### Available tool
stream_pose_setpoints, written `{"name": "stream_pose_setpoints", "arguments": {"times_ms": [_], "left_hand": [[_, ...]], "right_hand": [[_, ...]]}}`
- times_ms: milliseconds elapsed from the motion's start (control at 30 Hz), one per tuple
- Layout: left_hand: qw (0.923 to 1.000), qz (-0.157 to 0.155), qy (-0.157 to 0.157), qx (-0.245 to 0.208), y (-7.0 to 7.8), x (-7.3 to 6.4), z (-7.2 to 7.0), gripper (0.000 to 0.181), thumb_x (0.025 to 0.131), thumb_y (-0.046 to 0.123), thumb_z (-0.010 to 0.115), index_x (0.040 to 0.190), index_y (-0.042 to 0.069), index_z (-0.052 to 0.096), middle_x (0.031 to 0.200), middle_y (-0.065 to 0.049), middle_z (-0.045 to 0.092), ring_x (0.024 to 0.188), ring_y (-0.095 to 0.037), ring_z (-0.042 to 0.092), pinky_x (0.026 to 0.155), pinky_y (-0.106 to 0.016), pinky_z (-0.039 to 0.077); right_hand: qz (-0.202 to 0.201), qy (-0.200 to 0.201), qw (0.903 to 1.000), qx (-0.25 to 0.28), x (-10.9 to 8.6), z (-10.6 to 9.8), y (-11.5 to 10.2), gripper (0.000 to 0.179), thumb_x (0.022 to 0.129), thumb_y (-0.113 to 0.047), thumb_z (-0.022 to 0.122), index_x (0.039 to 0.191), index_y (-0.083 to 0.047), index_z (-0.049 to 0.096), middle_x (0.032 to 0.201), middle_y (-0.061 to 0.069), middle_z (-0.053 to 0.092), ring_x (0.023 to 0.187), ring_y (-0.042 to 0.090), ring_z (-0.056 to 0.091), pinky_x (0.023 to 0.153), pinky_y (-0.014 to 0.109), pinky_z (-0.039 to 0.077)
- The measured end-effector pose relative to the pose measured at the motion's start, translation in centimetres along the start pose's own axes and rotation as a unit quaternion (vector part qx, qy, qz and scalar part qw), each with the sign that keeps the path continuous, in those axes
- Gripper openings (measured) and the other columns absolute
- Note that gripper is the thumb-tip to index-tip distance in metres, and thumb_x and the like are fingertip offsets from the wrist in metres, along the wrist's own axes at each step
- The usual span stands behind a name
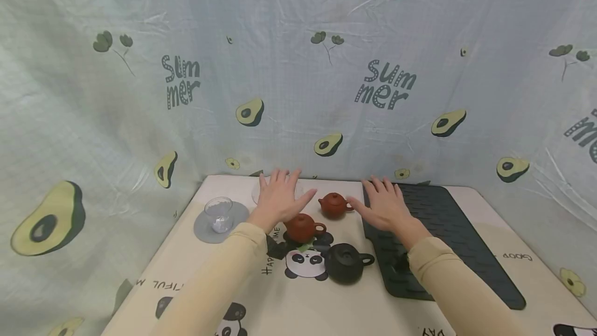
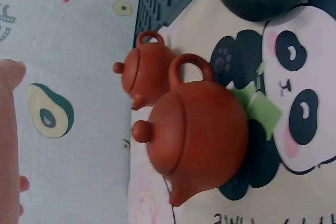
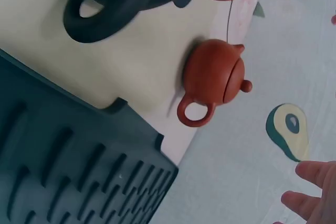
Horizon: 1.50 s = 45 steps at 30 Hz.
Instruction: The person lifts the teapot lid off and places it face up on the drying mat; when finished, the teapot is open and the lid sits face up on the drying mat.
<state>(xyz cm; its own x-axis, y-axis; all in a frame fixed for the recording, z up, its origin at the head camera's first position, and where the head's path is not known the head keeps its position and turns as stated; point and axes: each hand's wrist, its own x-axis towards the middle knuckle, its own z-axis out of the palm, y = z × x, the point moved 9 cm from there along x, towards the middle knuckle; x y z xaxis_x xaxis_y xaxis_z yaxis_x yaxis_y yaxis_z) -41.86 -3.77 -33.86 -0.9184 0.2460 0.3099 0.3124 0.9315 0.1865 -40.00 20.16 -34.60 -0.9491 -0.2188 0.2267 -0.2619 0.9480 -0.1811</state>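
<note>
My left hand (image 1: 278,197) is held out over the table with fingers spread, holding nothing. Just below it in the head view sits a reddish-brown teapot (image 1: 301,228), which fills the middle of the left wrist view with its knob, handle and spout showing. My right hand (image 1: 384,206), fingers straight and apart, hovers over the left edge of a dark ridged mat (image 1: 448,242). A smaller reddish-brown teapot (image 1: 333,205) stands between the hands, its handle close to my right thumb in the head view. Nearer me is a black teapot (image 1: 345,263), lid on.
On the left a clear glass cup (image 1: 219,214) stands on a round grey coaster (image 1: 201,228). Behind my left hand lies a clear round dish (image 1: 255,191), partly hidden. A panda-print cloth (image 1: 275,305) covers the table. An avocado-print curtain (image 1: 280,66) hangs behind and at both sides.
</note>
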Motion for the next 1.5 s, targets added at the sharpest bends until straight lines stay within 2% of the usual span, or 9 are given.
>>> {"name": "stream_pose_setpoints", "arguments": {"times_ms": [200, 400, 533, 633, 733, 900, 1167, 1367, 1500], "left_hand": [[0.9981, 0.047, 0.033, -0.020, 1.1, -1.6, 0.1, 0.078, 0.098, 0.072, 0.039, 0.148, 0.013, 0.049, 0.142, -0.013, 0.051, 0.137, -0.033, 0.041, 0.114, -0.060, 0.024], [0.9873, 0.121, 0.093, -0.044, 2.9, -4.8, -0.2, 0.054, 0.099, 0.058, 0.053, 0.125, 0.011, 0.061, 0.117, -0.007, 0.061, 0.118, -0.027, 0.052, 0.105, -0.049, 0.038], [0.9779, 0.150, 0.128, -0.069, 4.1, -7.4, 0.2, 0.034, 0.099, 0.049, 0.058, 0.100, 0.015, 0.061, 0.088, 0.002, 0.057, 0.091, -0.019, 0.053, 0.084, -0.039, 0.044], [0.9739, 0.163, 0.136, -0.082, 5.1, -9.3, 1.4, 0.031, 0.100, 0.045, 0.058, 0.083, 0.019, 0.055, 0.072, 0.009, 0.045, 0.072, -0.013, 0.046, 0.068, -0.033, 0.038], [0.9764, 0.147, 0.095, -0.126, 5.8, -10.7, 3.5, 0.037, 0.103, 0.047, 0.053, 0.076, 0.022, 0.051, 0.065, 0.013, 0.041, 0.063, -0.009, 0.045, 0.062, -0.029, 0.035], [0.9742, 0.061, 0.020, -0.217, 6.2, -12.6, 7.4, 0.042, 0.107, 0.055, 0.042, 0.080, 0.024, 0.051, 0.063, 0.013, 0.044, 0.058, -0.006, 0.045, 0.055, -0.026, 0.035], [0.9710, 0.028, 0.063, -0.229, 5.7, -13.9, 8.7, 0.035, 0.109, 0.042, 0.044, 0.080, 0.025, 0.049, 0.066, 0.014, 0.045, 0.059, -0.007, 0.048, 0.053, -0.027, 0.036], [0.9814, 0.067, 0.063, -0.169, 6.8, -13.6, 9.3, 0.036, 0.112, 0.034, 0.037, 0.081, 0.022, 0.053, 0.066, 0.008, 0.051, 0.070, -0.022, 0.063, 0.061, -0.038, 0.044], [0.9806, 0.075, 0.063, -0.170, 7.4, -12.9, 9.3, 0.038, 0.112, 0.036, 0.033, 0.083, 0.022, 0.054, 0.068, 0.007, 0.054, 0.074, -0.024, 0.066, 0.062, -0.040, 0.046]], "right_hand": [[-0.035, 0.009, 0.9993, 0.011, -0.7, 0.4, -0.8, 0.085, 0.100, -0.067, 0.044, 0.154, -0.001, 0.040, 0.157, 0.027, 0.036, 0.146, 0.049, 0.026, 0.115, 0.066, 0.016], [-0.077, 0.000, 0.9966, 0.030, -2.5, 1.0, -2.5, 0.079, 0.101, -0.064, 0.049, 0.149, -0.001, 0.047, 0.148, 0.022, 0.049, 0.140, 0.043, 0.041, 0.112, 0.059, 0.031], [-0.077, -0.010, 0.9952, 0.060, -4.1, 1.8, -3.1, 0.071, 0.101, -0.062, 0.051, 0.143, -0.004, 0.052, 0.139, 0.016, 0.056, 0.131, 0.036, 0.051, 0.104, 0.056, 0.042], [-0.075, -0.017, 0.9931, 0.089, -5.2, 2.7, -3.3, 0.064, 0.101, -0.059, 0.054, 0.138, -0.007, 0.055, 0.129, 0.011, 0.060, 0.120, 0.031, 0.057, 0.095, 0.052, 0.048], [-0.073, -0.033, 0.9894, 0.121, -6.4, 3.7, -3.5, 0.058, 0.100, -0.057, 0.059, 0.136, -0.011, 0.058, 0.122, 0.004, 0.063, 0.113, 0.027, 0.062, 0.090, 0.049, 0.051], [-0.099, -0.038, 0.9830, 0.150, -8.5, 4.8, -4.0, 0.054, 0.095, -0.060, 0.064, 0.126, -0.017, 0.067, 0.119, -0.004, 0.065, 0.112, 0.023, 0.064, 0.090, 0.047, 0.052], [-0.131, -0.022, 0.9795, 0.151, -10.2, 5.6, -4.2, 0.043, 0.096, -0.056, 0.064, 0.118, -0.021, 0.074, 0.112, -0.010, 0.068, 0.104, 0.014, 0.067, 0.088, 0.042, 0.054], [-0.122, 0.033, 0.9743, 0.186, -10.8, 5.6, -3.2, 0.029, 0.094, -0.045, 0.073, 0.114, -0.024, 0.077, 0.109, -0.015, 0.068, 0.100, 0.009, 0.067, 0.084, 0.036, 0.055], [-0.110, 0.083, 0.9689, 0.206, -10.7, 5.2, -2.2, 0.021, 0.091, -0.039, 0.079, 0.107, -0.026, 0.079, 0.104, -0.018, 0.066, 0.096, 0.007, 0.067, 0.082, 0.036, 0.055]]}}
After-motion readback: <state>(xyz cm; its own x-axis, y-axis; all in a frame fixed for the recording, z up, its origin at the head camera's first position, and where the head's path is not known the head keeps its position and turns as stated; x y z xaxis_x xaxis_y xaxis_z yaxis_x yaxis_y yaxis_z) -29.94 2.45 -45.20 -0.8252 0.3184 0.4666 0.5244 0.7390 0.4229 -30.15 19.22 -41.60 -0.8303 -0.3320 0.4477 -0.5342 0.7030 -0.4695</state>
